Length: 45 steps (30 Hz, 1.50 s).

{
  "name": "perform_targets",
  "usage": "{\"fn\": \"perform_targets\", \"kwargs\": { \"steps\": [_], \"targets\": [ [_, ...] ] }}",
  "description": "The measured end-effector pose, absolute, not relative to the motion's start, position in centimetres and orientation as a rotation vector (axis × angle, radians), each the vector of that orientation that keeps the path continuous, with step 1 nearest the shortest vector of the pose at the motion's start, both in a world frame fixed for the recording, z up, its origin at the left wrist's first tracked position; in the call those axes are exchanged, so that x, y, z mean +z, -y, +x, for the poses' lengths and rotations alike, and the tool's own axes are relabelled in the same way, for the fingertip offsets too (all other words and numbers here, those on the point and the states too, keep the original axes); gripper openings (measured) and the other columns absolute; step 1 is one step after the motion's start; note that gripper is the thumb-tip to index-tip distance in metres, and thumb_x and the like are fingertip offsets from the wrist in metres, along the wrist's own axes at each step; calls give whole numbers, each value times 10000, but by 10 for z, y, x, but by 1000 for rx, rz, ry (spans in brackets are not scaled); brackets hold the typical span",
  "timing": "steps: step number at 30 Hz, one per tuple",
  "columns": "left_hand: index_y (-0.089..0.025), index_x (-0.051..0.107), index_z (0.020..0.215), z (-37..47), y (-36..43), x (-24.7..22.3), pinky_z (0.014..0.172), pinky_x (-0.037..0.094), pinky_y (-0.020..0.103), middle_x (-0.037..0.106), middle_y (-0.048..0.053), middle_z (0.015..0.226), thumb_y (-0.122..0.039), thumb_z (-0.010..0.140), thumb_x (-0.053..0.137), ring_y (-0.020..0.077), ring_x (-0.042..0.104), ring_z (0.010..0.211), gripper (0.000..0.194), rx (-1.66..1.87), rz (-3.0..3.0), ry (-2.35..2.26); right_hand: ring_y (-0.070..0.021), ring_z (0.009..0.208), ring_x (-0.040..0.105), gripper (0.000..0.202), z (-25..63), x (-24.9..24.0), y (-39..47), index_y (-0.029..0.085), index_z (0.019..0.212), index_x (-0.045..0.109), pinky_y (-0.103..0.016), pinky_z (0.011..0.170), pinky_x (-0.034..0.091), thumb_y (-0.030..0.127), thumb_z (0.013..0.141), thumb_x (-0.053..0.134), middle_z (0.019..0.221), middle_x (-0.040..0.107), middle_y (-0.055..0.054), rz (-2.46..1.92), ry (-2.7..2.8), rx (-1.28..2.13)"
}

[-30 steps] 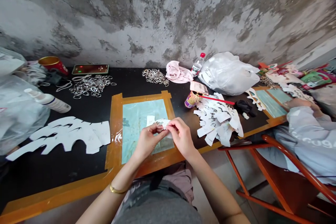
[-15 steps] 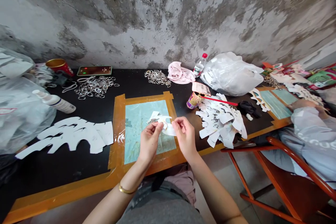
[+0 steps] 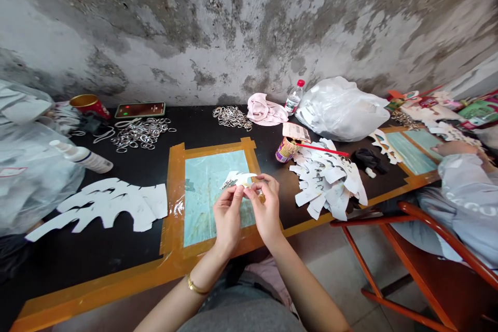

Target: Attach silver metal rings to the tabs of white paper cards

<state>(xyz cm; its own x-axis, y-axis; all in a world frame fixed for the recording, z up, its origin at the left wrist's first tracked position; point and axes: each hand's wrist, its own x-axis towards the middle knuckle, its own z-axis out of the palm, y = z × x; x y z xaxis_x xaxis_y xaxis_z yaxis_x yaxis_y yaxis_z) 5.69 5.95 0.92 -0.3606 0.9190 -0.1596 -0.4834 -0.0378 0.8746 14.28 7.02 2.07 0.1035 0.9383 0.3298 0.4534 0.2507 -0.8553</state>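
Over the taped light-blue sheet (image 3: 202,218), my left hand (image 3: 229,212) and my right hand (image 3: 265,205) meet at the fingertips. Both pinch a small white cut piece (image 3: 243,178), whose upper part shows beyond the fingers; its lower part is hidden. Small metallic bits (image 3: 229,183) show at its left side. Flat white cut pieces (image 3: 128,202) overlap on the black table to the left. A heap of similar white pieces (image 3: 330,176) lies to the right, beside an open printed cup (image 3: 287,149) with a red stick (image 3: 324,150) across it.
Piles of metal rings (image 3: 142,132), a phone (image 3: 140,109), a spray bottle (image 3: 81,156), a pink cloth (image 3: 266,110), a capped bottle (image 3: 294,97) and a plastic bag (image 3: 342,109) stand around. At the right, a person's sleeve (image 3: 467,181) is near a red chair (image 3: 436,270).
My hands have come together, the right one moving left until the fingertips touch. The white piece is now more covered by the fingers. The view has shifted slightly.
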Motion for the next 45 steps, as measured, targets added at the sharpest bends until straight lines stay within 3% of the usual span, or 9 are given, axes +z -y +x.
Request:
{"fn": "perform_targets", "kwargs": {
  "steps": [9, 15, 21, 24, 27, 32, 36, 40, 45],
  "targets": [
    [-158, 705, 718, 43, -66, 24, 680, 436, 200, 662, 5, 758, -306, 608, 822, 98, 555, 709, 218, 1375, 190, -872, -208, 1146, 480, 163, 143, 23, -67, 197, 823, 570, -393, 1027, 332, 304, 940, 530, 1095, 565, -80, -1247, 1492, 648],
    [-135, 738, 824, 42, -64, 27, 664, 456, 222, 696, 54, 829, -274, 661, 797, 121, 594, 722, 222, 1247, 74, -835, -196, 1128, 521, 151, 143, 19, -70, 193, 836, 520, -360, 998, 379, 311, 930, 524, 1145, 565, -85, -1194, 1369, 894],
    [-154, 746, 928, 42, -58, 30, 782, 456, 229, 716, 55, 921, -396, 748, 755, 136, 610, 842, 301, 1314, 204, -807, -199, 1105, 552, 211, 145, 22, -73, 187, 789, 499, -321, 959, 404, 356, 893, 571, 1111, 600, -71, -1123, 1263, 1152],
    [-145, 737, 999, 41, -57, 29, 877, 433, 239, 715, 70, 995, -338, 758, 765, 156, 613, 936, 310, 1338, 387, -829, -195, 1040, 572, 242, 146, 23, -71, 181, 787, 517, -318, 929, 410, 389, 906, 551, 1055, 623, -66, -1137, 1284, 1226],
    [-129, 745, 928, 42, -58, 25, 875, 435, 253, 718, 76, 931, -328, 762, 761, 167, 622, 902, 260, 1357, 428, -851, -183, 960, 566, 259, 143, 18, -70, 187, 798, 500, -313, 878, 419, 414, 922, 515, 972, 608, -51, -1168, 1288, 1226],
    [-126, 731, 874, 47, -57, 18, 773, 437, 242, 703, 63, 862, -359, 755, 764, 147, 604, 804, 263, 1394, 369, -888, -177, 1009, 523, 255, 135, 8, -69, 215, 976, 459, -321, 918, 408, 414, 882, 588, 1050, 532, -40, -1239, 1255, 1087],
    [-121, 721, 871, 50, -61, 17, 756, 429, 234, 694, 51, 847, -358, 723, 790, 138, 594, 789, 288, 1430, 318, -913, -184, 1124, 509, 352, 133, 3, -68, 222, 1185, 470, -347, 1004, 379, 479, 946, 453, 1168, 530, -66, -1212, 1180, 1144],
    [-124, 710, 830, 50, -70, 17, 749, 433, 228, 697, 43, 839, -382, 706, 798, 131, 595, 780, 300, 1496, 287, -929, -176, 1295, 427, 530, 136, -4, -64, 340, 1443, 264, -348, 1049, 375, 500, 961, 416, 1440, 383, -48, -1042, 901, 1245],
    [-141, 703, 875, 56, -70, 18, 665, 432, 223, 684, 25, 800, -391, 739, 771, 112, 582, 689, 293, 1497, 286, -912, -149, 839, 604, 398, 129, 0, -60, 201, 1115, 589, -261, 735, 496, 470, 829, 655, 1002, 636, -48, -1049, 761, 1375]
  ]
}}
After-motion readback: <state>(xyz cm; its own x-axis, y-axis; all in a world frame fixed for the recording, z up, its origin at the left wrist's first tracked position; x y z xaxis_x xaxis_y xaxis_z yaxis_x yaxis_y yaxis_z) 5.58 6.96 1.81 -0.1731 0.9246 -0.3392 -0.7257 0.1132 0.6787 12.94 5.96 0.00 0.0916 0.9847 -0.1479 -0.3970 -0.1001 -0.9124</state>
